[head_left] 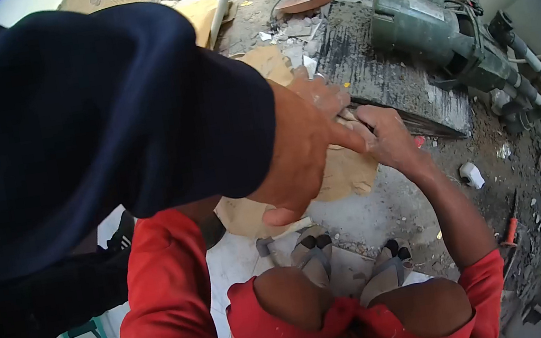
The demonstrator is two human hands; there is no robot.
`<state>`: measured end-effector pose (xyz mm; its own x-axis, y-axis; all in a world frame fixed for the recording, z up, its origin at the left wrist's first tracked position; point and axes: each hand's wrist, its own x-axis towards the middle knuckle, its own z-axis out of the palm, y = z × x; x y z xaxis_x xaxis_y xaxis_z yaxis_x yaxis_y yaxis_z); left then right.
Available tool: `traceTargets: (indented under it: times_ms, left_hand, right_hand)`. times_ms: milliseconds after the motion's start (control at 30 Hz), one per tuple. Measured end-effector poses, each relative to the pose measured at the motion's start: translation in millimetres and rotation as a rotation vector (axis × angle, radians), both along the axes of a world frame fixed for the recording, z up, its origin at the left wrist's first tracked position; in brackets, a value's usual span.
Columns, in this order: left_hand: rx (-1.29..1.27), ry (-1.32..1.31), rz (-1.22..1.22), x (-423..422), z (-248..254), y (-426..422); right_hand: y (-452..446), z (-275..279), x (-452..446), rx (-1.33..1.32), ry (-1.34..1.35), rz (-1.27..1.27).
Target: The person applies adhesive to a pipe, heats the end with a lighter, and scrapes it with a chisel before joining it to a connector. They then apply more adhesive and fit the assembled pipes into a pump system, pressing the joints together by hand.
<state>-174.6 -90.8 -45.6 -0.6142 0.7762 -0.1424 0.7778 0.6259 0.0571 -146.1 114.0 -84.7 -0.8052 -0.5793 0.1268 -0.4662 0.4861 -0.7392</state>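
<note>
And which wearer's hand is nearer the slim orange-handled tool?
Right: the right hand sits up-left of the tool in frame; the left hand is farther up-left.

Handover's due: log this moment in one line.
left hand, right hand: close together near streaked grey-black rectangular slab | co-worker's navy-sleeved hand: finger extended toward right hand | holding: unclear

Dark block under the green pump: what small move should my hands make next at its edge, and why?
I'd probably pause your left hand and right hand until the navy-sleeved hand draws back: it reaches in close to your right hand, beside the dark block, crowding that small space.
</note>
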Motion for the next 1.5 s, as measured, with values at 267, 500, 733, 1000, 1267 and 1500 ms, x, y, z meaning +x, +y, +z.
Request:
traceTargets:
  times_ms: [267, 500, 733, 1000, 1267, 1500]
  left_hand:
    - [0.174, -0.298, 0.107, -17, 30, -26]
    - [0.164, -0.256, 0.091, -3, 23, -7]
    - [0.168, -0.21, 0.134, -1, -1, -1]
    - [-0.08, 0.239, 0.134, -12, -56, -10]
    - [-0.149, 0.39, 0.507, -50, 38, -106]
    - [-0.246, 0.836, 0.568, -107, 196, -287]
  right_hand:
    - [-9, -17, -7, -0.16, -0.069, 0.008]
    - [-29, -40, -8, -0.421, -0.197, -0.046]
    - [-22, -45, 8, -0.257, 0.259, -0.092]
    - [46, -69, 43, -0.036, 0.062, -0.367]
    - [266, -1, 287, 0.883, -0.297, -1.322]
    - [356, -23, 470, 1.193, -0.83, -1.423]
